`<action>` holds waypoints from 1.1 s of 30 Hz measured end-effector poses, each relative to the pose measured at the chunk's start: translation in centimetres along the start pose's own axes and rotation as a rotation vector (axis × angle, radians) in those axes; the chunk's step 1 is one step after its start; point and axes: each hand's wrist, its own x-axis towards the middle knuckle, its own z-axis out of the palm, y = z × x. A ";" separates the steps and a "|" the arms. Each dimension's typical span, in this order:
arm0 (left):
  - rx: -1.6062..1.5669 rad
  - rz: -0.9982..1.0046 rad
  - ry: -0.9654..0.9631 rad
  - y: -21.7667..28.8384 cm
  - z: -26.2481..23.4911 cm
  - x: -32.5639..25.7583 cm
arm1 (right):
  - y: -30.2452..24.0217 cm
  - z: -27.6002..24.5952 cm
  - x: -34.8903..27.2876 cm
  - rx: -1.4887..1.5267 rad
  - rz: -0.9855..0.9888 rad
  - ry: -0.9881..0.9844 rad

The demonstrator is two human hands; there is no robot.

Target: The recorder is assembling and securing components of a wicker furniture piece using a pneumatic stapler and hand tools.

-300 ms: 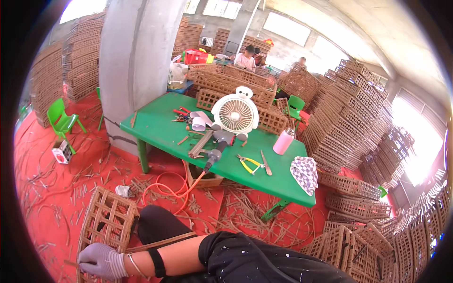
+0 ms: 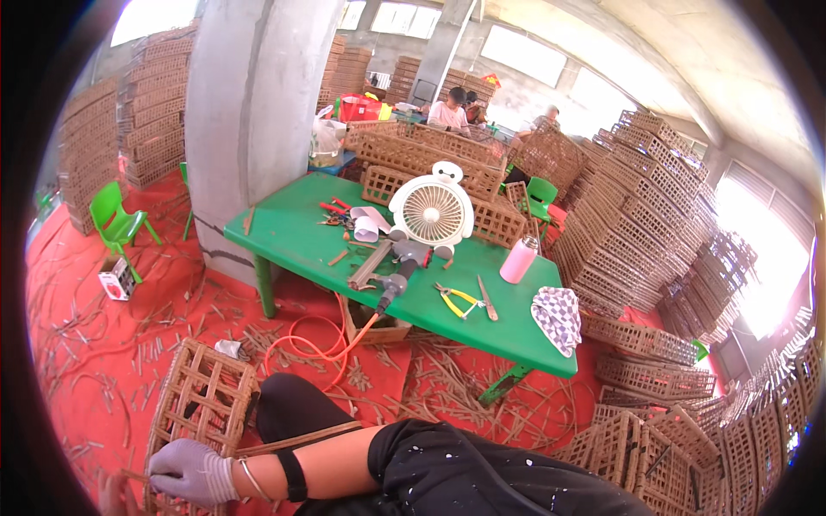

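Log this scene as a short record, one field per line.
Right grip: gloved, at the near end of a woven basket; exact hold unclear
Left grip: bare, blurred at the lower left, beside the glove
Strip: a long brown strip along the right forearm
Table: green table with white fan, pink bottle, yellow-handled pliers, checked cloth
Floor: red covering, scattered brown pieces
Background: stacked woven baskets, people seated
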 end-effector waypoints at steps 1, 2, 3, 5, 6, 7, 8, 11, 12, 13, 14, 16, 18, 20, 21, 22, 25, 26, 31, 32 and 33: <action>-0.026 0.055 0.108 -0.4 1.4 0.9 | 0.3 0.0 0.0 -0.028 -0.015 -0.003; -0.028 0.056 0.108 -0.2 2.8 1.8 | 0.4 0.0 0.0 -0.054 -0.031 -0.006; -0.249 0.023 0.083 0.2 4.0 2.8 | -0.3 -0.2 0.1 -0.052 -0.032 -0.011; -0.474 -0.007 0.054 1.3 4.2 3.8 | -1.4 -1.0 -0.1 0.068 0.128 -0.109; -0.494 -0.014 -0.025 2.9 3.8 4.0 | -1.0 -0.9 -0.1 0.065 0.129 -0.107; -0.513 -0.022 -0.104 3.8 3.6 4.1 | -0.2 -0.7 -0.1 0.016 0.056 -0.068; -0.514 -0.022 -0.106 3.7 3.8 4.1 | -0.1 -0.6 -0.1 -0.030 -0.017 -0.029; -0.700 -0.069 -0.106 3.1 4.8 4.1 | 0.3 -0.8 -0.1 -0.046 0.011 -0.040; -0.701 -0.041 -0.077 2.7 5.1 4.1 | 0.4 -0.8 -0.1 -0.045 0.012 -0.042; -0.701 -0.015 -0.046 2.4 5.4 4.1 | 0.6 -0.7 0.0 -0.037 0.023 -0.055; -0.699 -0.026 -0.044 2.4 5.4 3.9 | 0.7 -0.5 0.1 -0.023 0.034 -0.069; -0.580 -0.107 -0.053 2.1 4.9 3.3 | 0.9 0.0 0.2 -0.010 0.050 -0.100; -0.453 -0.074 0.286 -0.4 6.9 1.7 | -0.4 1.0 0.3 0.046 0.014 -0.112; -0.359 0.039 0.023 4.0 3.8 3.6 | 0.3 -0.8 0.1 0.008 -0.087 -0.054; -0.359 0.141 -0.023 4.6 4.0 4.9 | -0.7 -2.0 0.3 0.055 -0.049 0.001; -0.336 0.048 0.083 5.4 4.6 5.1 | -2.2 -3.9 0.2 0.132 0.223 -0.113; -0.253 -0.108 0.002 7.2 3.4 5.1 | -0.2 -4.5 0.0 -0.173 -0.138 0.011; -0.286 -0.132 0.024 6.1 3.6 4.3 | -1.8 -3.6 0.1 -0.068 0.088 -0.017; -0.376 -0.177 0.078 5.6 3.5 3.8 | -2.8 -3.6 0.4 0.330 0.461 -0.073; -0.405 -0.176 0.059 5.5 3.5 3.9 | -3.0 -4.0 0.6 0.326 0.464 -0.079; -0.434 -0.174 0.038 5.5 3.4 4.0 | -3.3 -4.5 0.8 0.301 0.550 -0.129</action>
